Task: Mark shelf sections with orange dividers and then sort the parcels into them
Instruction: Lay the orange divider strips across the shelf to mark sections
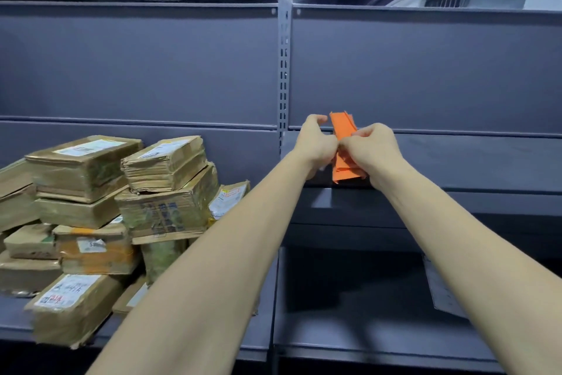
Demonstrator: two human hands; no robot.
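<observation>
Both hands — left hand (316,143), right hand (372,146) — fingers pinching one orange divider stack (343,131).

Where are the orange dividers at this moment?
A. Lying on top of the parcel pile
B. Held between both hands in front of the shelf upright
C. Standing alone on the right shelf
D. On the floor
B: the orange dividers are gripped by the left hand and right hand, while the parcels sit piled at left.

Warehouse: grey steel shelving (425,70), stacked taped parcels (91,207)
</observation>
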